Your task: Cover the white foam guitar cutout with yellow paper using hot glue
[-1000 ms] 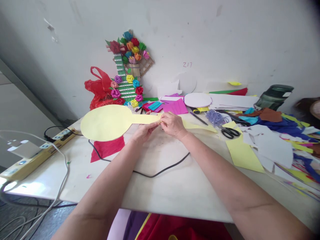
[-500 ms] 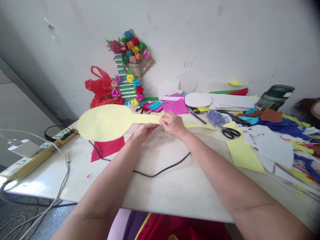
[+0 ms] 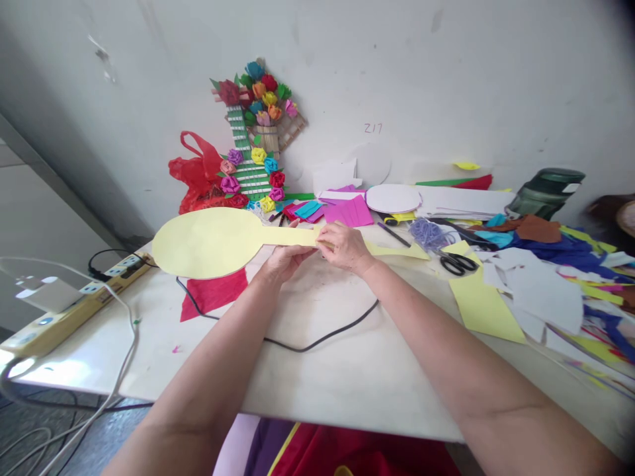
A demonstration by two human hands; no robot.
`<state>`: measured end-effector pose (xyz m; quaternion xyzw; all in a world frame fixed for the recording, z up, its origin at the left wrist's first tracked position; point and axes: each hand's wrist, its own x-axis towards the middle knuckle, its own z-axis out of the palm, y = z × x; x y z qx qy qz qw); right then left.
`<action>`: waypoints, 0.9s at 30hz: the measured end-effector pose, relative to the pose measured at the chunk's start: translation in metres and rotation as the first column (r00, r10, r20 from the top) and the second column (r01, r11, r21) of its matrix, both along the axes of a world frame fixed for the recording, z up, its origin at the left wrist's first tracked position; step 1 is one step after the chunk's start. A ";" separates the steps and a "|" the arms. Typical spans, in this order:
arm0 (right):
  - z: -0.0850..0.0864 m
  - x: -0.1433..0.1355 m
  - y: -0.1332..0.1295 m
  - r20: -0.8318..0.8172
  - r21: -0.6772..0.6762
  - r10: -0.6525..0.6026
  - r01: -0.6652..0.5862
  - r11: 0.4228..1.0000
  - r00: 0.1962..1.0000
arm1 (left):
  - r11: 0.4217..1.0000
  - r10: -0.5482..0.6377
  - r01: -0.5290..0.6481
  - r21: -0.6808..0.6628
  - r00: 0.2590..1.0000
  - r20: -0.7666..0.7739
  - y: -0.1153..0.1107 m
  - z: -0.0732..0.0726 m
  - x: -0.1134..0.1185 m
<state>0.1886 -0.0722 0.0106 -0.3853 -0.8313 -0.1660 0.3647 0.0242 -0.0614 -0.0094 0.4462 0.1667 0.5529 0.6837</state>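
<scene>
A pale yellow paper cutout, with a wide oval at the left and a narrow strip running right, is held above the table. My left hand grips the strip from below, its fingers partly behind the paper. Just to the right, my right hand is closed on the same strip near its end. Another yellow paper piece shows past my right hand. Beneath the oval lies a red sheet.
Black-handled scissors lie on yellow paper beside scattered scraps. A black cord crosses the table. A flower-covered green model and red bag stand behind; a power strip is left, a dark bottle right.
The yellow cutout's oval has shifted very slightly left and up. Both hands keep nearly the same place, with the right fingers a little changed.
</scene>
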 end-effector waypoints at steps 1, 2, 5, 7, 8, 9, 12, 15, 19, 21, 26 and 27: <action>0.000 0.000 0.000 0.005 0.004 -0.001 0.001 1.000 1.000 | 1.000 -0.003 0.003 0.001 1.000 0.005 0.000 0.000 0.000; 0.000 0.000 0.000 0.009 0.007 -0.003 0.003 1.000 1.000 | 1.000 -0.007 0.007 0.001 1.000 0.008 0.001 -0.001 0.000; 0.001 0.000 -0.001 0.008 0.001 -0.017 0.017 1.000 1.000 | 1.000 -0.028 0.028 0.000 1.000 0.005 0.003 -0.002 -0.001; 0.002 0.000 -0.002 0.000 -0.007 -0.020 0.020 1.000 1.000 | 0.999 -0.040 0.040 -0.001 0.999 -0.002 0.004 -0.003 -0.002; 0.003 0.000 -0.003 -0.004 -0.010 -0.013 0.013 1.000 1.000 | 0.999 -0.039 0.039 -0.003 0.999 -0.004 0.005 -0.003 -0.002; 0.003 0.000 -0.003 -0.007 -0.014 -0.001 0.001 1.000 1.000 | 0.999 -0.036 0.036 -0.005 0.999 -0.003 0.005 -0.003 -0.002; 0.003 0.001 -0.004 -0.021 -0.024 0.043 -0.044 0.999 0.999 | 1.000 -0.028 0.028 -0.009 1.000 0.003 0.004 -0.002 -0.003; 0.002 0.003 -0.001 -0.046 -0.002 0.039 -0.040 0.999 0.998 | 1.000 -0.022 0.022 -0.005 1.000 0.006 0.001 0.000 -0.003; 0.005 0.007 0.003 -0.058 0.046 -0.040 0.043 0.998 0.998 | 1.000 0.006 -0.007 -0.023 1.000 -0.020 -0.002 0.004 -0.003; 0.008 0.009 0.005 -0.056 0.037 -0.096 0.098 0.994 0.994 | 1.000 0.011 -0.011 -0.019 0.999 -0.038 -0.002 0.004 -0.004; 0.019 0.018 0.006 -0.017 -0.107 -0.224 0.221 0.969 0.974 | 1.000 -0.005 0.005 -0.012 0.999 -0.048 0.001 0.002 -0.006; 0.020 0.020 0.006 -0.006 -0.147 -0.241 0.238 0.960 0.971 | 1.000 -0.003 0.002 -0.020 0.999 -0.044 0.001 0.002 -0.007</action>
